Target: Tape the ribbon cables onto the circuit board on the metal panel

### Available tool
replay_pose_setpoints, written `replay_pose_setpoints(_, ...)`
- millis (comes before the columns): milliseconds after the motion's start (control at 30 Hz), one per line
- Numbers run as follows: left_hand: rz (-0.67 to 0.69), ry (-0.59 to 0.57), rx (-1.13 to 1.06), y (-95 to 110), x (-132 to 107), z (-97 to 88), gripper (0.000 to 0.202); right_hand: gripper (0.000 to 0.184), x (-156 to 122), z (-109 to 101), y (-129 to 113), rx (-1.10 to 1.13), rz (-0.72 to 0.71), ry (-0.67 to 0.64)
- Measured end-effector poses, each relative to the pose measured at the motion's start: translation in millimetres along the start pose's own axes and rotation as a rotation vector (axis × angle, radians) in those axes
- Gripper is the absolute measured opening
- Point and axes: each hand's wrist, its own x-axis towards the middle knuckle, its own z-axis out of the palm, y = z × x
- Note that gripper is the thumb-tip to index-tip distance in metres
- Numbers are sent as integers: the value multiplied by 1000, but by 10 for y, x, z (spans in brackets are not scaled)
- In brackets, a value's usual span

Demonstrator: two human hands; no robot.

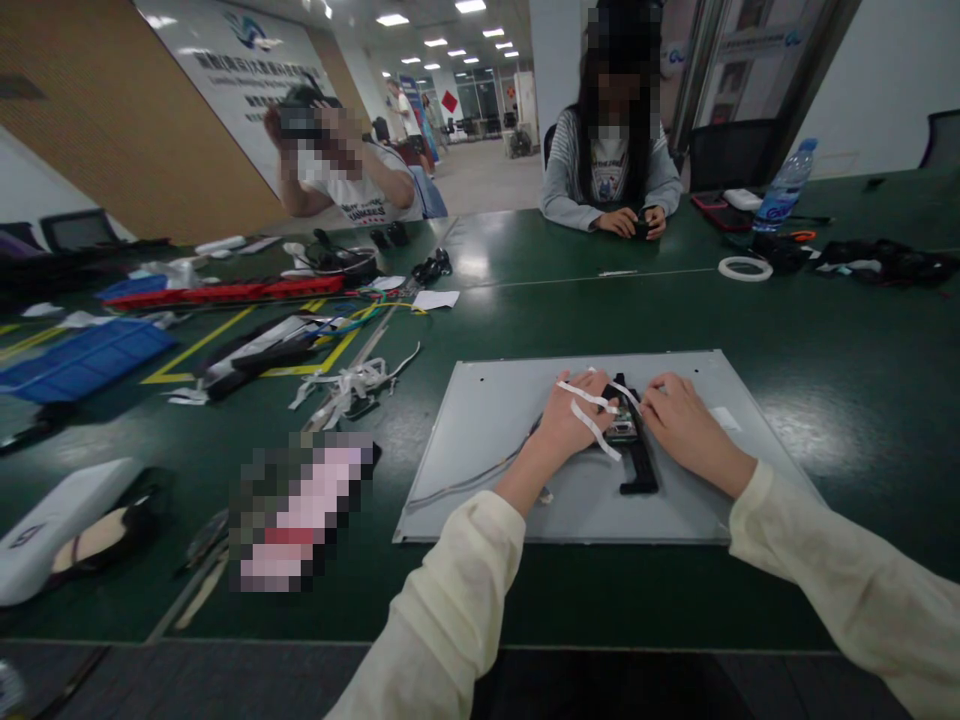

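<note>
Two bare hands meet over the middle of a grey metal panel (487, 440) that lies flat on the dark green table (825, 330) in the head view. Between them sits a small green circuit board (622, 431), mounted on a black bar (639, 468) that runs down the panel toward the person. The left hand (570, 420) rests knuckles up, just left of the board and touching it. Its fingers curl in toward the board, and whether they pinch anything cannot be told. White ribbon strips (592, 420) lie across the back of this hand and reach over the board. The right hand (679, 420) lies palm down on the board's right side. Its fingers are loosely stretched, their tips on the top end of the black bar, and they close around nothing. A thin grey cable (465, 485) trails from under the left wrist to the panel's lower left. Across the table a seated co-worker's hands (637, 222) hold a small dark object. A roll of white tape (745, 268) and a water bottle (784, 185) stand well off to the right.
</note>
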Motion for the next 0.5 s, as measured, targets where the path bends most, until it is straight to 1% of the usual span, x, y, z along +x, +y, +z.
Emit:
replay_pose_setpoints(200, -7, 29, -1, -6, -2, 26, 31, 21, 4, -49, -30, -29, -1, 11)
replay_pose_setpoints(367, -9, 12, 12, -7, -3, 20, 34, 18, 1, -58, -31, -43, 4, 2)
replay_pose_setpoints(467, -22, -3, 22, -4, -1, 4, 35, 11, 13, -47, -5, 23, 5, 52)
replay_pose_setpoints(500, -26, -10, 18, -2, 1, -1, 36, 12, 20, -46, 5, 53, -10, 72)
